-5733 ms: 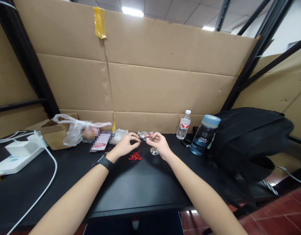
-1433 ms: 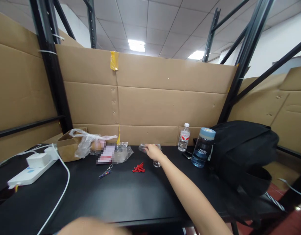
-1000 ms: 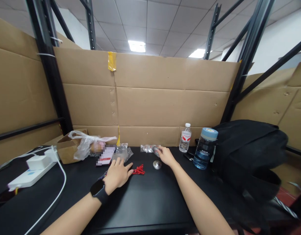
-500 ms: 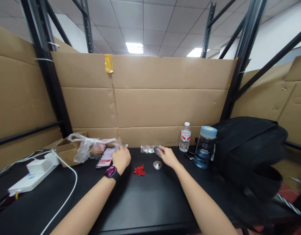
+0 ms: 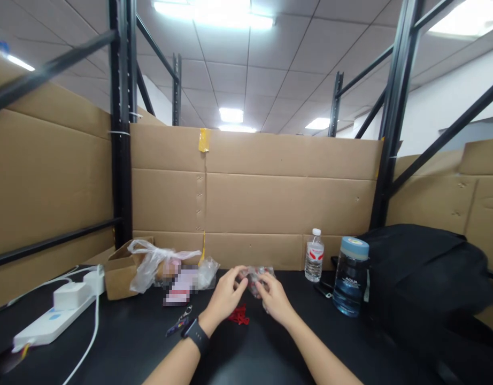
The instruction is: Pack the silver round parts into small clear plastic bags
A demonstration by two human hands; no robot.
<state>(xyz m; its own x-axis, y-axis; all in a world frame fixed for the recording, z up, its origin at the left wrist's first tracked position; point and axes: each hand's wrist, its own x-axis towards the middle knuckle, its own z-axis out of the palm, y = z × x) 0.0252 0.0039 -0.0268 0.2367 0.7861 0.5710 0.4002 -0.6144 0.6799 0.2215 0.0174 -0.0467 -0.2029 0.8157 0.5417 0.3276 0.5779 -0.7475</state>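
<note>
A clear crinkled plastic packet (image 5: 254,279) lies between my hands near the back of the black table; small items show through the plastic, too small to name. My left hand (image 5: 227,293), a watch (image 5: 196,337) on its wrist, has its thumb and fingers curled on the packet's left edge. The fingers of my right hand (image 5: 276,299) are closed on the packet's right side. Just below the packet, a pile of small red pieces (image 5: 239,315) is partly covered by my left hand. A keychain with a metal clasp (image 5: 181,322) rests left of that hand.
A tied plastic bag (image 5: 148,267), a cardboard box (image 5: 116,280) and a power strip (image 5: 41,326) are at left. A small water bottle (image 5: 314,256), a large blue-lidded bottle (image 5: 351,280) and a black backpack (image 5: 423,289) stand at right. Cardboard (image 5: 286,203) walls the back.
My left hand has moved right, from beside the pale card to the packet. Both hands are now at the packet, and the silver disc is mostly hidden. The keychain has come into sight; the camera has tilted up.
</note>
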